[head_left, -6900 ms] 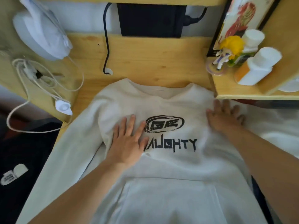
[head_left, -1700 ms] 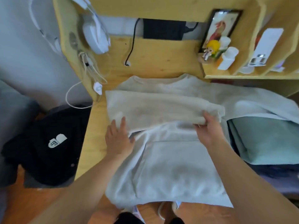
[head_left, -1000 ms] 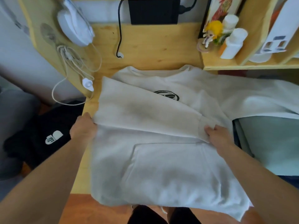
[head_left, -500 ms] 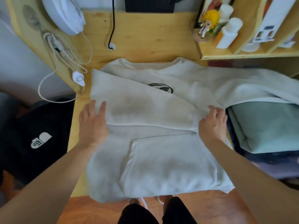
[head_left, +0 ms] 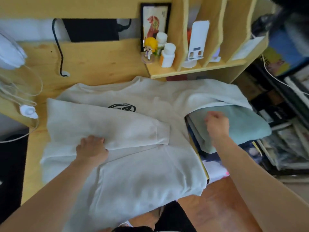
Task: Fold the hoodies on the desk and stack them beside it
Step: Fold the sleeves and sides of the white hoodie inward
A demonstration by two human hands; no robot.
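— Where was the hoodie, and what were your hands doing?

— The pale grey cotton hoodie with the black chest logo (head_left: pixel 127 164) lay front up on the light wooden table (head_left: pixel 93 61), its hem hanging over the near edge. One sleeve was folded across the chest. My left hand (head_left: pixel 91 149) pressed on that sleeve's lower edge, fingers curled into the cloth. My right hand (head_left: pixel 216 125) hung just right of the hoodie's body with fingers loosely curled, holding nothing.

— What could have gone wrong?

— The other sleeve (head_left: pixel 209 94) draped over the folded pale teal garment (head_left: pixel 247 124) beside the table. Pulling it back might, I judged, drag that garment askew. And letting go on the left could let the folded sleeve slide.

— Anything in the way?

— Behind the hoodie stood a wooden shelf unit (head_left: pixel 192 69) with a yellow-haired figurine (head_left: pixel 150 46) and a white plastic bottle (head_left: pixel 168 55). A white cord with a switch (head_left: pixel 29 111) hung to the hoodie's left.
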